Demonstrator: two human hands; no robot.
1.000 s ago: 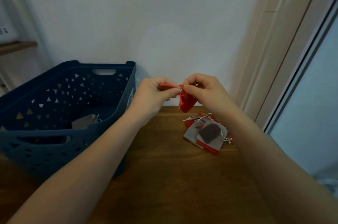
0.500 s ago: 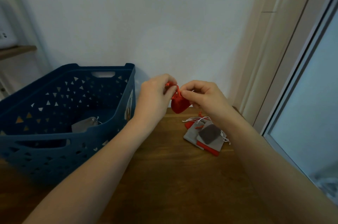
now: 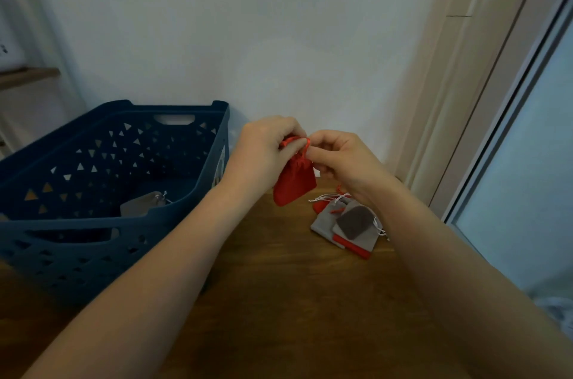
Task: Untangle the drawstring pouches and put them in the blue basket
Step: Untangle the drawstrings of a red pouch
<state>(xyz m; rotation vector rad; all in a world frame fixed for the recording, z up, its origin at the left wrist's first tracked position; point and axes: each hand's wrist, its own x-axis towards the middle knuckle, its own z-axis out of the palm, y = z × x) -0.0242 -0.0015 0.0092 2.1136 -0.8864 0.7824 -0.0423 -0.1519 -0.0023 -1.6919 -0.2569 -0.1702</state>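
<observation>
**Operator:** Fingers (image 3: 291,146) of the left hand (image 3: 263,152) are curled around the gathered neck of the red pouch (image 3: 294,185). Those of the right hand (image 3: 344,161) pinch the red drawstring (image 3: 305,143) at the same neck. Neither hand is slack.

**Checker:** Position of the pouch?

**Operator:** It hangs below both hands, clear of the counter (image 3: 294,301), with its long axis roughly vertical and tilted slightly, the closed bottom pointing down. The blue basket (image 3: 198,208) stands to the left, just beside the left forearm, so the left hand is the nearer one for the drop. One grey pouch (image 3: 142,206) already lies inside it.

**Checker:** Remaining stock?

**Operator:** A tangled pile of grey and red pouches (image 3: 347,226) lies on the counter below the right wrist, white cords looped across it. Whether the red cord is free of that pile cannot be told.

**Checker:** Surroundings?

**Operator:** Wooden counter against a pale wall (image 3: 279,22); a door frame (image 3: 465,84) rises on the right, and a small shelf (image 3: 28,76) sits at far left.
</observation>
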